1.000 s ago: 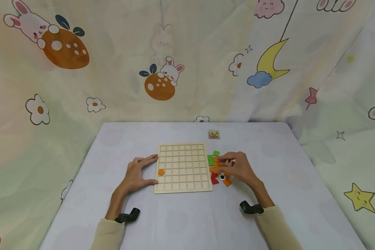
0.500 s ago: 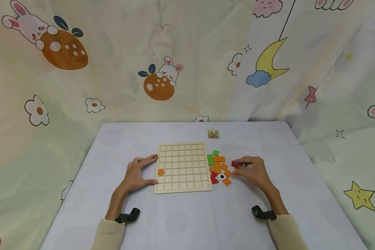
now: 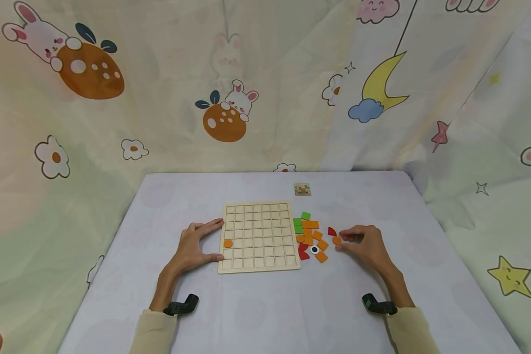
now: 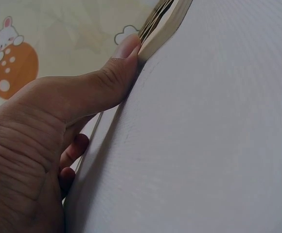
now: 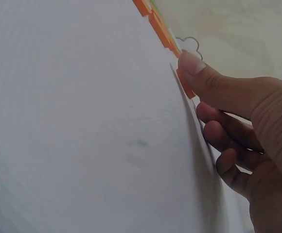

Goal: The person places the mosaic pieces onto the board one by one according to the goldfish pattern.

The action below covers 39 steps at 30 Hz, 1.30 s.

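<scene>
In the head view, a square wooden grid board point(image 3: 258, 237) lies flat on the table, with one orange round piece point(image 3: 227, 243) in a cell near its left edge. My left hand point(image 3: 193, 246) touches the board's left edge with its thumb and straight fingers spread apart; the left wrist view shows the thumb point(image 4: 107, 80) against a board corner. To the right of the loose pieces, my right hand point(image 3: 366, 246) pinches another orange round piece point(image 3: 337, 240) between thumb and fingers, low at the tabletop. A red quarter-round piece point(image 3: 332, 231) lies just beyond it.
Beside the board's right edge lie green pieces point(image 3: 298, 226), several orange pieces point(image 3: 309, 224), red pieces point(image 3: 303, 251) and a white round piece with a black centre point(image 3: 314, 250). A small patterned card point(image 3: 303, 189) lies at the back of the white-covered table point(image 3: 256, 309).
My right hand has moved right, away from over the loose pieces, to the orange round piece at their far right, uncovering the pieces and the red one. My left hand stays at the board.
</scene>
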Each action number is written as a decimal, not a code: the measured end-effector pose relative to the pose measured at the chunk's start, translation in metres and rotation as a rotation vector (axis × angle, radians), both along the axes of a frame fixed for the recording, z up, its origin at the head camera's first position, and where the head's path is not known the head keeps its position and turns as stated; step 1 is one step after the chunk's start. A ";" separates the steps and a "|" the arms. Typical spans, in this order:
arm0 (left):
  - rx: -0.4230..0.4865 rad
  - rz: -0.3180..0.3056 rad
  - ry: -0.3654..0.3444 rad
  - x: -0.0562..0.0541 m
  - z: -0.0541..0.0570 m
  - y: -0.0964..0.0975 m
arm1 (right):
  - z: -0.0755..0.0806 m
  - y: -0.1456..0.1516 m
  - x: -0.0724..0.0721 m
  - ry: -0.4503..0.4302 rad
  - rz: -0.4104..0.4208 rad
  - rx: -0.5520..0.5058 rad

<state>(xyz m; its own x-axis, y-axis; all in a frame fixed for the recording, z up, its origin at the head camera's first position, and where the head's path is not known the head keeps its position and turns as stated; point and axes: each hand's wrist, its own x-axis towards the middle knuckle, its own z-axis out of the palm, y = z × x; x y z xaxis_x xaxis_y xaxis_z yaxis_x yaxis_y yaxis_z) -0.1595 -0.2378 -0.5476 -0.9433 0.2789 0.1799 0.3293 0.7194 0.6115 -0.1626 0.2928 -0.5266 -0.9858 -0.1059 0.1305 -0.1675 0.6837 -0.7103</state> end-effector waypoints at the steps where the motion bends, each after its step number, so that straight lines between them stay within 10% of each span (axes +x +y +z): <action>1: 0.002 0.001 -0.003 0.000 0.000 0.000 | 0.000 0.000 0.000 -0.003 0.000 0.004; 39: -0.003 -0.003 0.007 -0.001 -0.001 -0.001 | 0.004 -0.010 -0.004 0.027 0.052 0.109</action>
